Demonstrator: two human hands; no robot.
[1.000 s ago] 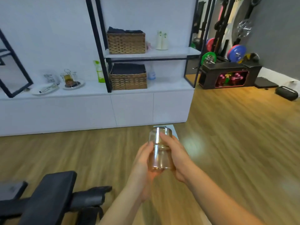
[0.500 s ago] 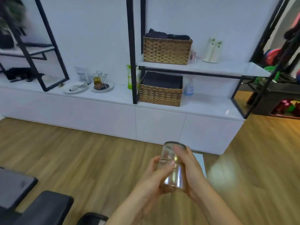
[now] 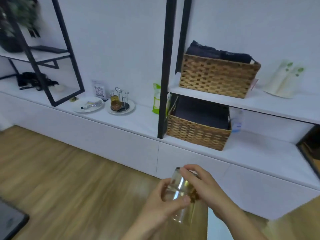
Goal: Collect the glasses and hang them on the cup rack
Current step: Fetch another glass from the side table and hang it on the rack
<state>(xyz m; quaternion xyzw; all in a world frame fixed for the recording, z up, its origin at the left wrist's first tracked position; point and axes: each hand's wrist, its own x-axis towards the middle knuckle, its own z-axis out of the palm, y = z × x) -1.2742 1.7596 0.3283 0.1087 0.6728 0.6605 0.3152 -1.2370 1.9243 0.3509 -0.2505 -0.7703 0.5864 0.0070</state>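
You hold a clear glass (image 3: 180, 194) with both hands together low in the near centre of the view, above the wooden floor (image 3: 60, 179). Your left hand (image 3: 161, 207) wraps the glass from the near left side, thumb pressed across its lower body, and your right hand (image 3: 206, 189) clasps it from the right, with the fingers (image 3: 188, 170) curled over the far rim. The glass leans slightly, its far end tipped up and to the left. Far ahead and to the left, on the long white counter (image 3: 138, 122), stands the cup rack (image 3: 119, 99), a thin wire stand set on a white plate (image 3: 131, 108). An amber glass (image 3: 114, 102) already sits upside down on the rack, and several of the upright wire pegs show bare. Just left of that plate lies a second white plate (image 3: 86, 110) holding small utensils, too blurred to name. A green-and-white packet (image 3: 156, 99) stands to the right of the rack, beside a black upright post (image 3: 164, 66). Right of the post, one woven basket (image 3: 197, 130) rests on the counter, and a second woven basket (image 3: 218, 75) sits on the shelf above it, both holding dark cloth.
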